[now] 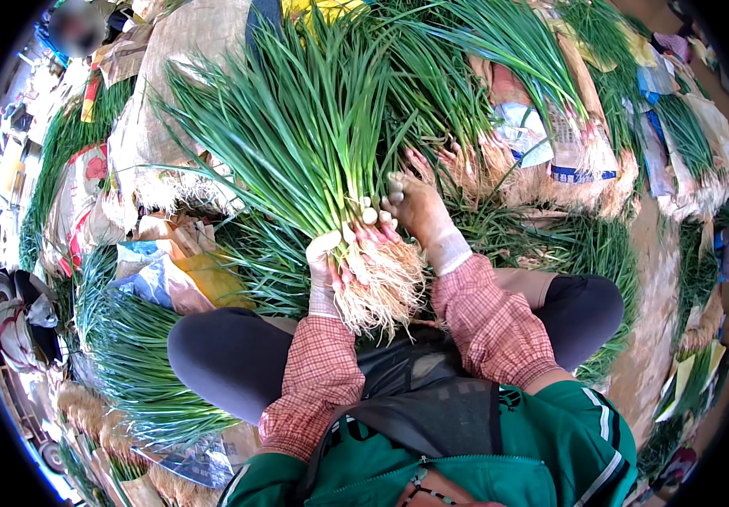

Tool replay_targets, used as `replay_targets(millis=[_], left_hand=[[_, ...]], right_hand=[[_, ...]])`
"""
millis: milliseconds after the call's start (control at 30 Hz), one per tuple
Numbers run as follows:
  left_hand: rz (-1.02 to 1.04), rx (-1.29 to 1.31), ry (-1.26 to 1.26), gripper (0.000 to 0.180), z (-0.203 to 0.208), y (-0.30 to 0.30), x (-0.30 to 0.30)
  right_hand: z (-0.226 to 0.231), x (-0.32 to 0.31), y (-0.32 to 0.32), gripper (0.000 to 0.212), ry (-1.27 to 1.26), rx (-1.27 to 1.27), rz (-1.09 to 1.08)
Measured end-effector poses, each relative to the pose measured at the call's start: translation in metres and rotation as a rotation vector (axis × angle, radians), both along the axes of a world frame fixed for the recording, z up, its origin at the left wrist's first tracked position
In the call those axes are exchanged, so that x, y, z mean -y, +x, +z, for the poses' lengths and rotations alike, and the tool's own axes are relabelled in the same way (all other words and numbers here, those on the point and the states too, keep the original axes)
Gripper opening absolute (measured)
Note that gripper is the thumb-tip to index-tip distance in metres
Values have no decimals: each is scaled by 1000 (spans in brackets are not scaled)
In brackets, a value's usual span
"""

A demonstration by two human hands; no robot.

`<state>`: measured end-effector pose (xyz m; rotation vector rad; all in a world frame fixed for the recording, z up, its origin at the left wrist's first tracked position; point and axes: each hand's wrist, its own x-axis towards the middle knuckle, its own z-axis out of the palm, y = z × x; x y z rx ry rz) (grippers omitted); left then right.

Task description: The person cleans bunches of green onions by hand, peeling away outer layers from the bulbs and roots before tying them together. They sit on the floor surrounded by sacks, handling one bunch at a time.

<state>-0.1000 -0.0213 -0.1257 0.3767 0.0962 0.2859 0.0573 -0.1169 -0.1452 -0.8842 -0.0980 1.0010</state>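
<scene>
In front of my lap a large bunch of spring onions fans out, its green leaves pointing away from me. The pinkish-white bulbs and pale, tangled roots face my body. My left hand, in a pale glove, is closed round the bunch's left side just above the roots. On the right side, my right hand, in a soiled glove, has its fingers curled in against the stem bases. The far side of its grip is hidden. Checked sleeve covers reach up both forearms.
More spring onions lie in bundles beyond and to the right, some wrapped in sacking. Loose green leaves pile beside my left knee. A yellow and blue plastic sheet lies left of my hands. A large pale sack covers the far left.
</scene>
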Motion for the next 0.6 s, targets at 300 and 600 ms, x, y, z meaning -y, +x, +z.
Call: replay_targets(millis=[300, 600], left_hand=[[21, -79, 88, 49, 16, -3, -1], [136, -58, -27, 71, 19, 3, 9]], right_hand=[[37, -21, -24, 14, -116, -128, -96], [23, 4, 49, 31, -899, 1267, 64]])
